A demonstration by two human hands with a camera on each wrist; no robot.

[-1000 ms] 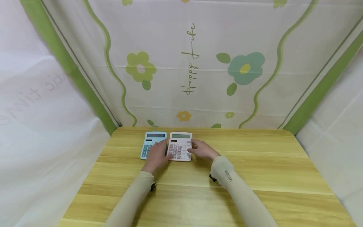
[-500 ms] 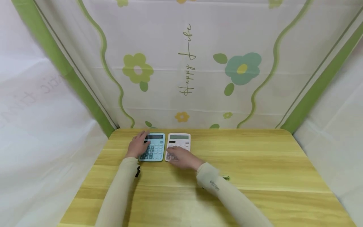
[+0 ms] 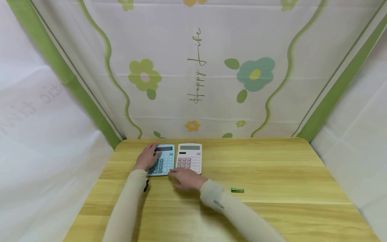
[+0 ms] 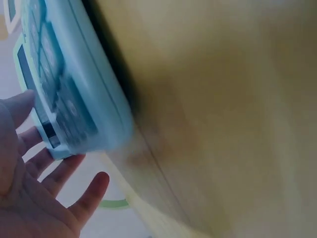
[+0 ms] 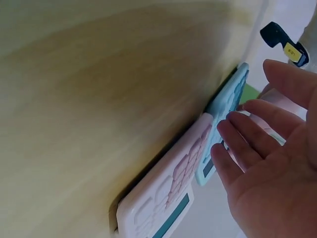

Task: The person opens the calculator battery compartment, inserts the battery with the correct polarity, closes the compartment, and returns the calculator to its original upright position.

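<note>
A light blue calculator (image 3: 164, 163) and a pink calculator (image 3: 189, 157) lie side by side on the wooden table, displays toward the back. My left hand (image 3: 146, 158) rests along the blue calculator's left side. Its thumb lies over the face, while in the left wrist view the fairly straight fingers (image 4: 62, 173) lie against the far corner and the little finger stands apart. My right hand (image 3: 188, 179) is at the near edge of the pink calculator, covering its lower keys in the head view. In the right wrist view its fingers (image 5: 242, 139) are extended and grip nothing.
A green battery (image 3: 237, 190) lies on the wooden table (image 3: 272, 168), to the right of the right forearm. A white curtain (image 3: 211, 111) with printed flowers hangs behind the table's back edge, and white cloth hangs at both sides.
My left hand went from between the calculators to the blue one's left side. My right hand left the pink one's right side, crossed over it and came to its near edge. The battery came into view.
</note>
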